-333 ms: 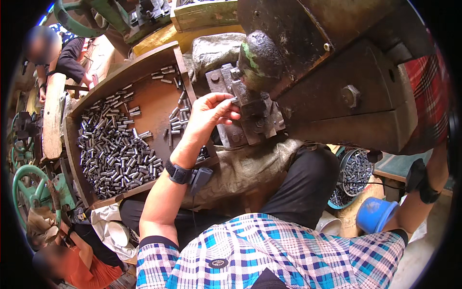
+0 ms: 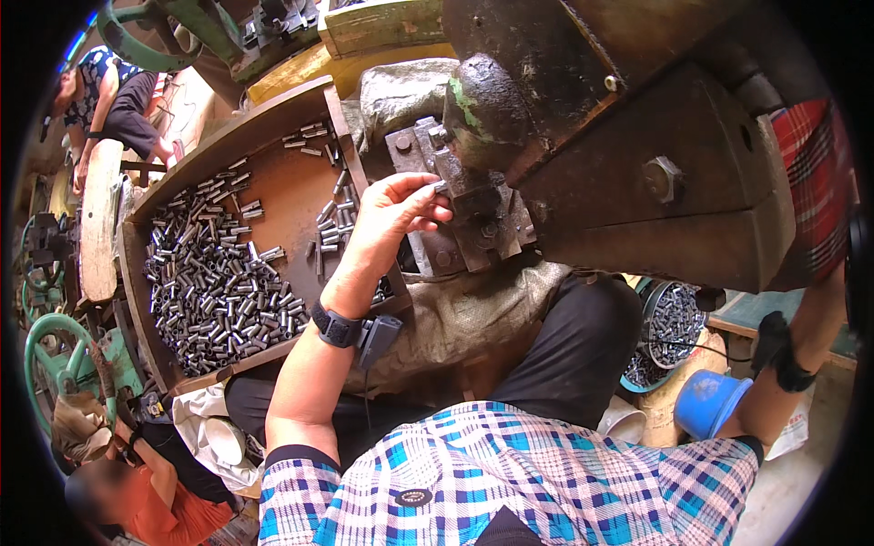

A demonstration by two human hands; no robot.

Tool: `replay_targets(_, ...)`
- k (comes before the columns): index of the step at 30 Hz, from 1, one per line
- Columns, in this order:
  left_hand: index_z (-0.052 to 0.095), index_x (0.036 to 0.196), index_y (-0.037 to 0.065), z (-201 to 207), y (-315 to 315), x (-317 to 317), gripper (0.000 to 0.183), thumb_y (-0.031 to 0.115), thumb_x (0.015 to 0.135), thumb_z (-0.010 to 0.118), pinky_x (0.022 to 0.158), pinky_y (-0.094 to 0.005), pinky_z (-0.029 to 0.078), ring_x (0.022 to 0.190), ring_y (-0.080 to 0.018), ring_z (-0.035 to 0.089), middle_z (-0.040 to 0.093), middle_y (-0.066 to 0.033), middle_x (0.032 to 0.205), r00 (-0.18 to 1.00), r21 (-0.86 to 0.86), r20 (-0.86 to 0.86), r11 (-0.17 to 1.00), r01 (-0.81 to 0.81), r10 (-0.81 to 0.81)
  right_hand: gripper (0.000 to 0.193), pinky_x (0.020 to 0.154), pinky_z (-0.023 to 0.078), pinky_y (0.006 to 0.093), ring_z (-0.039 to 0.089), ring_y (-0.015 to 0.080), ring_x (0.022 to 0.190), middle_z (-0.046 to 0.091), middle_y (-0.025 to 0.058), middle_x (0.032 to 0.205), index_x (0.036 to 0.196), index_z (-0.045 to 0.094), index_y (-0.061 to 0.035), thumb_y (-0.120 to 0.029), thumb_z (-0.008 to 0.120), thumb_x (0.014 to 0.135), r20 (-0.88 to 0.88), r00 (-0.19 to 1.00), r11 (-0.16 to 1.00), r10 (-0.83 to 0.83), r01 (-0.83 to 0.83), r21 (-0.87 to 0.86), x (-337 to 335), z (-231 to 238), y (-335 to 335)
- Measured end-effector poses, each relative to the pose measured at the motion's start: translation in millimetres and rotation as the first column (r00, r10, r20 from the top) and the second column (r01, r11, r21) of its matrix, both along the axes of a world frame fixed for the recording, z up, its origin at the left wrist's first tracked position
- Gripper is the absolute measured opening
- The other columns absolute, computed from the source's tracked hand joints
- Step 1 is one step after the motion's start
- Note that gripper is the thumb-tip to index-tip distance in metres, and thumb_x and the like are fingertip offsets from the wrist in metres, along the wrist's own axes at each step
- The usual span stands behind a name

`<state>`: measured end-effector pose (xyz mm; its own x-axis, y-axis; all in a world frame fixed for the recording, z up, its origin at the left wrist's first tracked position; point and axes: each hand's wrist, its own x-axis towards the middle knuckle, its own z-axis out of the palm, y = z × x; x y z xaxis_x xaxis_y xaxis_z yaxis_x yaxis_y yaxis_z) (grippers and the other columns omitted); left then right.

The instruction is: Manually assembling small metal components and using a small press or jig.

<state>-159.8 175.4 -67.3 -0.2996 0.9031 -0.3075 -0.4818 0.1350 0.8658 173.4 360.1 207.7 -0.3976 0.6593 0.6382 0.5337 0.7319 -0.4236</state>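
Observation:
My left hand [image 2: 397, 217] is closed in a pinch, thumb and forefinger holding a small metal tube [image 2: 441, 187]. The tube's end is right at the greasy die block [image 2: 469, 218] of the press, and the fingers hide most of it. Behind the die rises the dark, heavy press body [image 2: 628, 173] with a large bolt. My right forearm [image 2: 787, 382] reaches up along the right edge beside the press; its hand is out of sight. Left of my left hand lies a wooden tray [image 2: 137, 273] with a heap of short metal tubes [image 2: 223, 300].
A bucket of small metal pieces [image 2: 675, 323] and a blue bucket [image 2: 706, 405] stand at the right by my knee. Sacking [image 2: 464, 314] hangs below the die. Two other people sit at the left, near a green handwheel [image 2: 55, 355]. Red plaid cloth [image 2: 806, 173] hangs far right.
The whole view has shifted slightly. My left hand keeps its pinch at the die, the metal tube now showing a bit more. My right forearm has moved slightly left.

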Motion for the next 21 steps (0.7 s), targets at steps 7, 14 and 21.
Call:
replay_targets(7, 0.057, 0.1, 0.002, 13, 14, 26, 0.014, 0.013, 0.09, 0.058, 0.053, -0.0196, 0.048, 0.066, -0.0096, 0.063, 0.062, -0.0048, 0.082, 0.843, -0.046, -0.535, 0.995, -0.093, 0.053, 0.042, 0.095, 0.042, 0.0382, 0.055, 0.0253, 0.107, 0.055, 0.0156, 0.119, 0.119, 0.052, 0.0034, -0.001, 0.063, 0.079, -0.072, 0.987, 0.982, -0.143, 0.132, -0.139, 83, -150, -6)
replay_targets(14, 0.056, 0.096, 0.002, 17, -15, 6, 0.012, 0.013, 0.091, 0.054, 0.051, -0.021, 0.046, 0.058, -0.008, 0.057, 0.059, -0.003, 0.074, 0.84, -0.113, -0.543, 0.992, -0.051, -0.019, 0.041, 0.09, 0.046, 0.0389, 0.061, 0.0298, 0.096, 0.061, 0.0185, 0.108, 0.121, 0.051, 0.0006, -0.001, 0.06, 0.081, -0.75, 0.661, 0.818, -0.033, -0.413, -0.4, 45, -98, -7)
replay_targets(21, 0.059, 0.108, 0.006, 27, -98, -16, 0.025, 0.014, 0.085, 0.063, 0.052, -0.0265, 0.045, 0.057, -0.0109, 0.057, 0.061, -0.0037, 0.069, 0.724, -0.204, -0.69, 0.957, -0.204, 0.007, 0.045, 0.092, 0.046, 0.0414, 0.056, 0.0296, 0.105, 0.052, 0.019, 0.12, 0.124, 0.044, 0.0045, -0.019, 0.055, 0.088, -0.106, 0.986, 0.976, 0.126, -0.104, 0.192, 177, -90, 56)
